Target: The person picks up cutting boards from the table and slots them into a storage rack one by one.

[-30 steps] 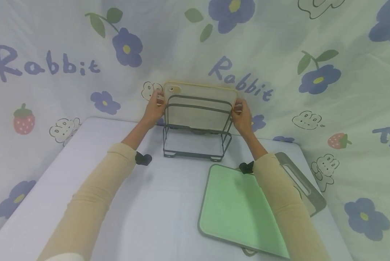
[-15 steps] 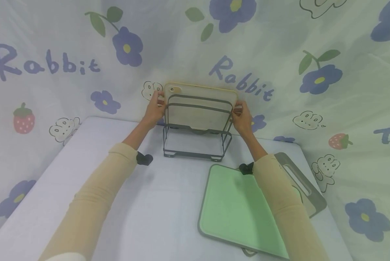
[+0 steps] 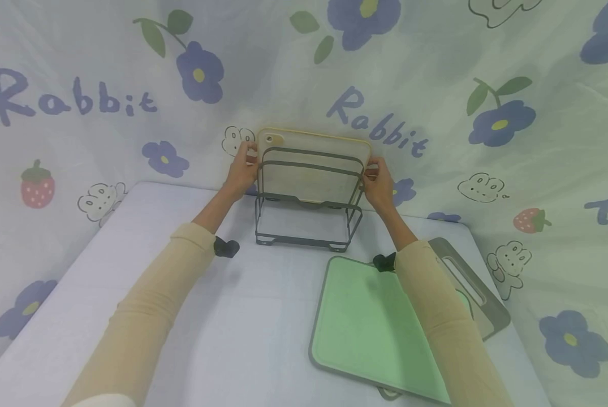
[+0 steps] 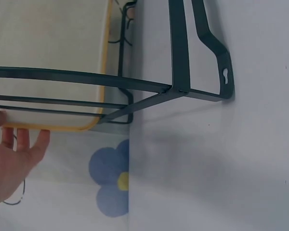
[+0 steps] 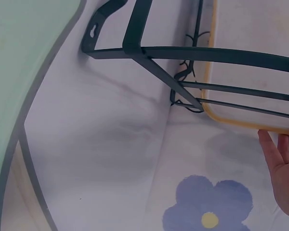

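Cream board (image 3: pixel 311 183), one piece, was held upright at one dark rack (image 3: pixel 304 242), behind its bars, near the far edge of the table (image 3: pixel 263 328). Both arms (image 3: pixel 214 212) stretched far forward: the left hand (image 3: pixel 242 171) pinched the board's left side, the right hand (image 3: pixel 378 180) its right side. Near the table's right edge lay at least two others, a green board (image 3: pixel 365 316) over a grey-rimmed board (image 3: pixel 493 311), both partly covered by the right sleeve (image 3: pixel 443 305). How the cream one rested below, I could not tell.
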Demonstrator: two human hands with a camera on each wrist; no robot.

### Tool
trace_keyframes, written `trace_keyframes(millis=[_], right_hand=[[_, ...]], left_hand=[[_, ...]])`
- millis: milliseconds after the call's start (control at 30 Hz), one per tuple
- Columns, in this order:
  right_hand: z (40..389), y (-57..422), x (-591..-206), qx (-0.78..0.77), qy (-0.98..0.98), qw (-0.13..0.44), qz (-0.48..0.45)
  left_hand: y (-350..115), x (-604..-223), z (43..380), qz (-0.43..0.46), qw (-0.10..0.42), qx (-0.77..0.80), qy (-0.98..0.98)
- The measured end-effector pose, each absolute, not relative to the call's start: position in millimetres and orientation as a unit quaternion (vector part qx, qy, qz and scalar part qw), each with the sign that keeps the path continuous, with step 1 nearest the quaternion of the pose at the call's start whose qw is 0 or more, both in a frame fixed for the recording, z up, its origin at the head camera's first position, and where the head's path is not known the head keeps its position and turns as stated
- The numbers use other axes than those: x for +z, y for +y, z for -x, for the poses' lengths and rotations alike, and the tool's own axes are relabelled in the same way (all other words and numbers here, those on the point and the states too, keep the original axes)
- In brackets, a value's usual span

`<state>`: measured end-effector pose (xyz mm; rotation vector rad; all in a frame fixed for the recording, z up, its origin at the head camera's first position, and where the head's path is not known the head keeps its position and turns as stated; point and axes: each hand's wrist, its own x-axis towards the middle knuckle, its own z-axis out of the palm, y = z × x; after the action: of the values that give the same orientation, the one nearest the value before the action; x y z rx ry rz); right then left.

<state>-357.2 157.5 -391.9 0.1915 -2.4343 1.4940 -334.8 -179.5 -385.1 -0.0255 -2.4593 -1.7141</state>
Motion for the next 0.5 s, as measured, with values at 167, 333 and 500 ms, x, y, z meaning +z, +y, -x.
trace_keyframes(millis=[167,333,500], right_hand=[[356.4,157.8,-390.6,0.511,-0.845,0.142,-0.068],[357.2,157.3,-390.2,0.506,-0.848,0.145,-0.065],[356.7,156.5,-389.5,0.504,-0.85,0.139,-0.06]], left_hand=[[-179.2,-383.9,334.2,0.008,0.072,-0.564,-0.823],[-179.7,-383.7,332.8,0.007,0.073,-0.566,-0.821],[-180.9,-383.8,330.5,0.009,0.074,-0.574,-0.815]])
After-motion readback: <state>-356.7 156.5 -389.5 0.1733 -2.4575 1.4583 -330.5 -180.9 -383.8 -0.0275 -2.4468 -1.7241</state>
